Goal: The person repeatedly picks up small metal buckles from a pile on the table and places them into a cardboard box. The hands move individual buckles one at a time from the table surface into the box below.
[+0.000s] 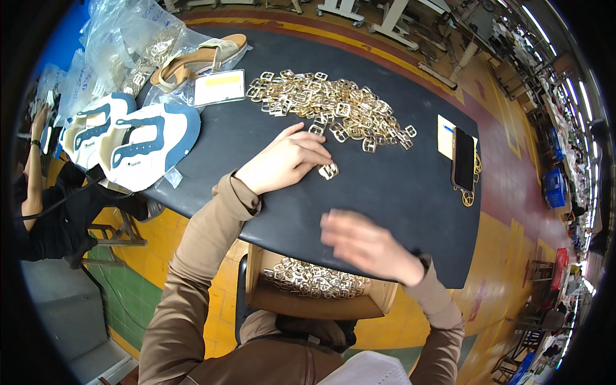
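blue handwriting (153,13) on clear plastic bags (117,29), small dark lettering (133,163) on white-and-blue shoe pieces (151,172)

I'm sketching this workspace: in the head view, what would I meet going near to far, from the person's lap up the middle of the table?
Open brown tray holding buckles → right hand → left hand → large buckle pile.

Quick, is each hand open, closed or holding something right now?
Left hand: fingertips at a metal buckle; grip can't be told.
Right hand: blurred; open or closed can't be told.
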Demonstrator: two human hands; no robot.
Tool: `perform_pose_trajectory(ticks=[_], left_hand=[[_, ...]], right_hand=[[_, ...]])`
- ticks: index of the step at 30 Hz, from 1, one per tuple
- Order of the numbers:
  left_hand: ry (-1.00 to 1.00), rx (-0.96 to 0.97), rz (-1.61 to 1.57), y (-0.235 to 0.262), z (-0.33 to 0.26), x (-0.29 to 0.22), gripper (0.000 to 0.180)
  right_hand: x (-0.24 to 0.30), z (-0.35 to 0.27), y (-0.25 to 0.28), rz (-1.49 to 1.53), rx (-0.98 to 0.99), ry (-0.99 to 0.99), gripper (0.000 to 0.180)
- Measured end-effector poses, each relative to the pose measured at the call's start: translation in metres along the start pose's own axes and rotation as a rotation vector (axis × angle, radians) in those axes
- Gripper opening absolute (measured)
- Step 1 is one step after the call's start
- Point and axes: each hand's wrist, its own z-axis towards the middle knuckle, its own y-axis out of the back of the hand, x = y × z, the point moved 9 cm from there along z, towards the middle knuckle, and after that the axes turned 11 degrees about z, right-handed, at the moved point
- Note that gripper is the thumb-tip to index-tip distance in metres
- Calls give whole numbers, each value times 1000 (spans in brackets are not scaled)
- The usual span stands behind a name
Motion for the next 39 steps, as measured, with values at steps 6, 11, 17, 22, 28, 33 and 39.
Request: perform_pose_trajectory(ticks=[6,11,17,22,28,33,39], left_hand=[[90,-226,-76,29,4,21,34],[111,-282,142,20,1,18,36],[68,-82,-58,6,4,14,27],[-65,19,-256,8,6,-8,19],[95,-180,-252,31,4,17,24],[74,-329,-77,25,26,20,25],[-7,-85,328,-45,75,-14,62]], right_hand=[[-67,47,13,-164,-120,-219,41],[-28,25,-39,-42,177,-20,41],[5,-13,-46,552,469,-197,33],[-38,27,32,220,-41,-231,32],[-80,57,17,-146,-148,-327,50],[-26,27,-41,-241,74,-39,39],[26,-22,-67,-32,172,-37,35]])
